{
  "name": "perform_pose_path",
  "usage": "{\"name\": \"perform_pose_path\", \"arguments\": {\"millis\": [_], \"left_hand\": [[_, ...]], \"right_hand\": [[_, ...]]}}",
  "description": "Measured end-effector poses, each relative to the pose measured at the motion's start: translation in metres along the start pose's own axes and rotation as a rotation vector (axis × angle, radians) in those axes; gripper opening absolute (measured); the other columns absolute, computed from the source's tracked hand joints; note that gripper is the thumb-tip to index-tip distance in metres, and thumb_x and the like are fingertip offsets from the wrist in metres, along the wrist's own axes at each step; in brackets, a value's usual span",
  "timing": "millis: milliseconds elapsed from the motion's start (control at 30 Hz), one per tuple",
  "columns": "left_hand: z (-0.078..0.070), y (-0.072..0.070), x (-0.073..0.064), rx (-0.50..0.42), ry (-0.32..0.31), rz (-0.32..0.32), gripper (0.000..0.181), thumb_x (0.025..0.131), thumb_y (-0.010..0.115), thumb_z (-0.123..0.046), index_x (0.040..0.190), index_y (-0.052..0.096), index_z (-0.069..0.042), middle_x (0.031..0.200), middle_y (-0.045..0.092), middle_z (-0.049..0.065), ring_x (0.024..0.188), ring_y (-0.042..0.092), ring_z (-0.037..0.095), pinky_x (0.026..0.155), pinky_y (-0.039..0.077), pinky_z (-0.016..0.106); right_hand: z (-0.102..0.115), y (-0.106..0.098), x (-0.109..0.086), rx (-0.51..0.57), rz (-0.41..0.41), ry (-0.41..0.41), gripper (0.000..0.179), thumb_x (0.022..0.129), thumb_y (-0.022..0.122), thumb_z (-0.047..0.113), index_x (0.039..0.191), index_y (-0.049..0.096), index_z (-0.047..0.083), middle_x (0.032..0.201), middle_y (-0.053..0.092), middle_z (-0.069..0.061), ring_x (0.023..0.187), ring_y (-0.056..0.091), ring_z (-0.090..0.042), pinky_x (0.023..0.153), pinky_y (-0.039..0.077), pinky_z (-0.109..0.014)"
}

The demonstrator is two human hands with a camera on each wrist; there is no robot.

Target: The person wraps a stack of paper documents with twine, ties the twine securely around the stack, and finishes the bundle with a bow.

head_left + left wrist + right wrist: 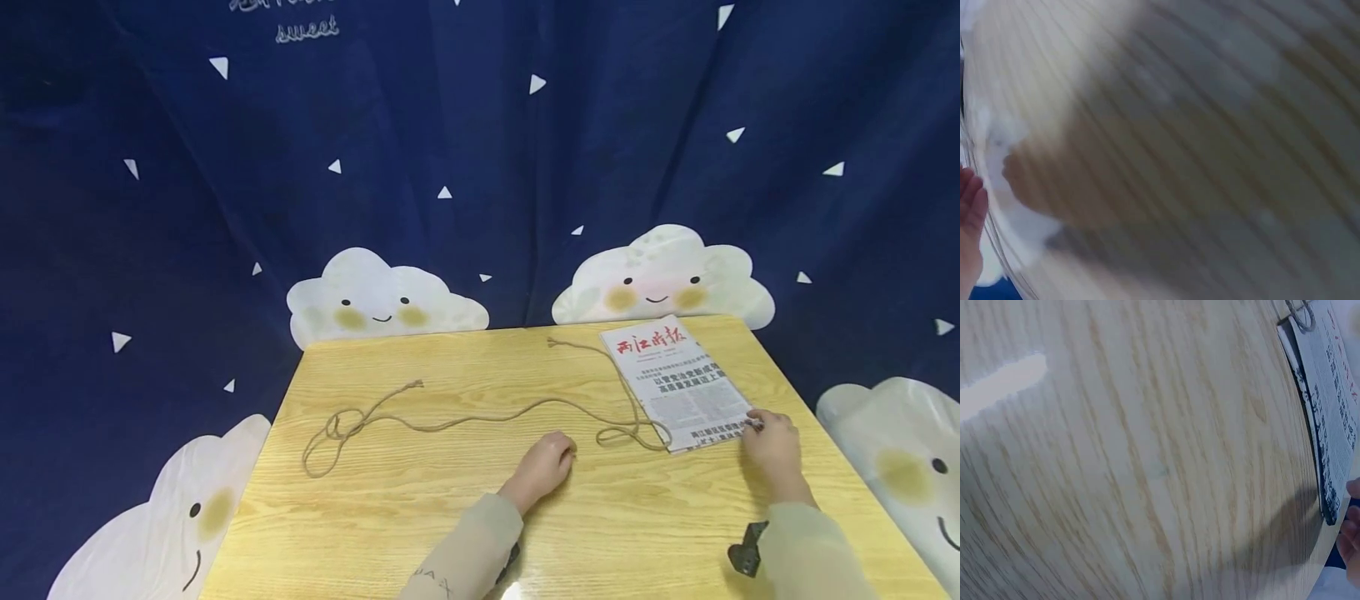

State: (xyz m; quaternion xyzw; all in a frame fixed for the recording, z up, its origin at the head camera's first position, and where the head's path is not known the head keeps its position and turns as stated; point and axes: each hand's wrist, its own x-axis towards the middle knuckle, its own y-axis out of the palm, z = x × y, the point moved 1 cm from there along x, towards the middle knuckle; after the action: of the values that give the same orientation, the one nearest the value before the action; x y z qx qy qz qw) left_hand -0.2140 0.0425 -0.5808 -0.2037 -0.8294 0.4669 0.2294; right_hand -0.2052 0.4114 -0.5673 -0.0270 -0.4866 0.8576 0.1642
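A folded newspaper with red headline characters lies at the right of the wooden table. My right hand is at its lower right edge, fingertips and thumb appearing to pinch the paper there. In the right wrist view the newspaper shows several folded layers, with the fingers beside its corner. My left hand rests low over the table, fingers loosely curled, with nothing visible in it. A thin brown rope stretches across the table, looped at both ends; its right loop partly overlaps the newspaper.
The light wooden table fills the lower middle. Behind it hangs a dark blue curtain with white triangles and smiling clouds. A black strap piece sits by the right wrist. In the left wrist view, the tabletop is blurred.
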Motion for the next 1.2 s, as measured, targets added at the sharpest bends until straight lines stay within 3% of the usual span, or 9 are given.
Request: {"name": "perform_pose_path", "arguments": {"millis": [333,433,567,700,900,1000,1067,1133,1200], "left_hand": [[-0.043,0.027,0.027,-0.201,-0.011,0.187,0.019,0.089,0.052,-0.007,0.102,0.065,-0.007,0.096,0.064,-0.003,0.083,0.055,0.000,0.069,0.044,0.008],[-0.053,0.030,0.033,-0.316,-0.060,0.241,0.024,0.087,0.054,-0.007,0.110,0.063,-0.004,0.100,0.064,-0.003,0.083,0.054,-0.001,0.070,0.044,0.008],[-0.067,0.031,0.041,-0.567,-0.203,0.304,0.036,0.088,0.056,-0.011,0.123,0.055,-0.002,0.113,0.061,0.002,0.093,0.057,0.004,0.075,0.047,0.014],[-0.075,0.036,0.046,-0.831,-0.346,0.302,0.041,0.090,0.050,-0.009,0.129,0.047,0.003,0.127,0.053,0.011,0.106,0.057,0.018,0.083,0.050,0.024],[-0.077,0.041,0.054,-1.214,-0.450,0.246,0.049,0.085,0.043,0.000,0.131,0.037,0.013,0.139,0.037,0.021,0.126,0.038,0.034,0.096,0.044,0.039],[-0.075,0.043,0.056,-1.326,-0.483,0.248,0.030,0.082,0.040,0.000,0.105,0.049,0.016,0.144,0.032,0.018,0.111,0.050,0.029,0.099,0.040,0.043],[-0.074,0.044,0.057,-1.364,-0.492,0.254,0.012,0.082,0.039,-0.001,0.083,0.045,0.009,0.145,0.030,0.016,0.105,0.049,0.022,0.100,0.038,0.044],[-0.073,0.045,0.057,-1.396,-0.505,0.254,0.013,0.083,0.038,-0.003,0.084,0.044,0.008,0.145,0.029,0.017,0.106,0.049,0.023,0.102,0.036,0.046],[-0.074,0.046,0.058,-1.432,-0.517,0.252,0.031,0.084,0.038,-0.004,0.107,0.048,0.013,0.145,0.028,0.020,0.120,0.043,0.030,0.103,0.033,0.049]], "right_hand": [[-0.014,-0.003,0.010,-0.062,0.191,0.059,0.051,0.085,0.044,0.009,0.125,0.030,-0.020,0.116,0.032,-0.043,0.108,0.031,-0.059,0.093,0.029,-0.064],[-0.011,-0.004,0.010,-0.060,0.224,0.082,0.053,0.086,0.044,0.010,0.127,0.027,-0.020,0.118,0.030,-0.043,0.110,0.029,-0.060,0.094,0.028,-0.064],[-0.009,-0.004,0.010,-0.069,0.254,0.098,0.054,0.089,0.043,0.010,0.129,0.024,-0.020,0.121,0.029,-0.044,0.113,0.027,-0.059,0.096,0.028,-0.063],[-0.008,0.000,0.010,-0.059,0.250,0.125,0.049,0.090,0.043,0.010,0.128,0.028,-0.019,0.120,0.033,-0.042,0.113,0.031,-0.057,0.095,0.030,-0.061],[-0.010,0.005,0.010,-0.046,0.182,0.131,0.042,0.089,0.047,0.009,0.119,0.036,-0.018,0.109,0.043,-0.038,0.102,0.043,-0.052,0.085,0.039,-0.057],[-0.010,0.006,0.011,-0.041,0.182,0.124,0.044,0.087,0.049,0.010,0.117,0.037,-0.019,0.105,0.044,-0.037,0.098,0.044,-0.050,0.083,0.039,-0.056],[-0.011,0.006,0.011,-0.027,0.201,0.128,0.045,0.086,0.049,0.011,0.116,0.038,-0.020,0.104,0.045,-0.038,0.098,0.044,-0.050,0.084,0.039,-0.056],[-0.011,0.005,0.010,0.013,0.245,0.153,0.047,0.085,0.050,0.012,0.115,0.038,-0.022,0.105,0.045,-0.038,0.098,0.043,-0.050,0.085,0.038,-0.055],[-0.012,0.003,0.008,0.081,0.281,0.194,0.049,0.083,0.051,0.012,0.115,0.037,-0.023,0.106,0.044,-0.039,0.098,0.044,-0.049,0.083,0.040,-0.052]]}}
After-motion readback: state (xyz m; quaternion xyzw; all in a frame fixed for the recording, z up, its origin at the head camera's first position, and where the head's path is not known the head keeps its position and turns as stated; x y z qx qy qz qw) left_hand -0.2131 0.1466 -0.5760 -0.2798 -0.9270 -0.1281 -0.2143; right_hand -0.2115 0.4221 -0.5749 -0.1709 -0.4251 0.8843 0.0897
